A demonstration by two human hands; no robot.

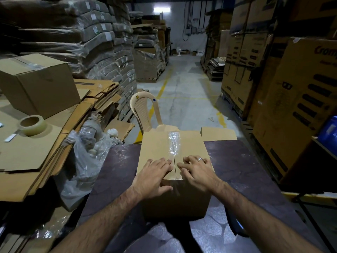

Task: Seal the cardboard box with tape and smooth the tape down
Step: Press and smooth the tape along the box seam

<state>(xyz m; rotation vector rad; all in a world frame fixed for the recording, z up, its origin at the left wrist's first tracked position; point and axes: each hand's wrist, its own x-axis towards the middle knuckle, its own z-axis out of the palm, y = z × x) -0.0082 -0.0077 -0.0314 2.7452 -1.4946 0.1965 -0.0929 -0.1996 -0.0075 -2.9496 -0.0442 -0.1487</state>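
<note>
**A:** Where is the cardboard box [155, 148] sitting, and what are the hands doing?

**B:** It is sitting on the dark surface [246, 170], right in front of the person. The left hand [155, 172] and right hand [197, 170] are lying flat on the box's top, one on each side of its centre seam. The fingers [165, 162] are lying straight and slightly spread, pressing down and pinching nothing. The left thumb is hooking over the box's near edge.

**A:** What is looking risky?

**B:** The clear tape [174, 141] is showing crinkles along the far half of the box's seam. I am judging that pressing from the near end alone is likely to lock in air pockets, so the strip may lift. I cannot tell whether tape is covering the stretch of seam between the hands. If it isn't, the flaps are going to spring open. Uneven pressure may also be nudging the flaps apart at the gap.

**A:** And around the box?

**B:** The tape roll [32, 125] is resting on flattened cardboard [27, 152] well to the box's left (a long reach if more tape is needed). Crumpled plastic wrap [85, 157] is bunching up between that stack and the box. A plastic chair [144, 110] is standing just beyond the box's far edge. A loose cardboard piece [218, 134] is poking up at the box's far right corner. Nothing is blocking the box's top itself.
</note>
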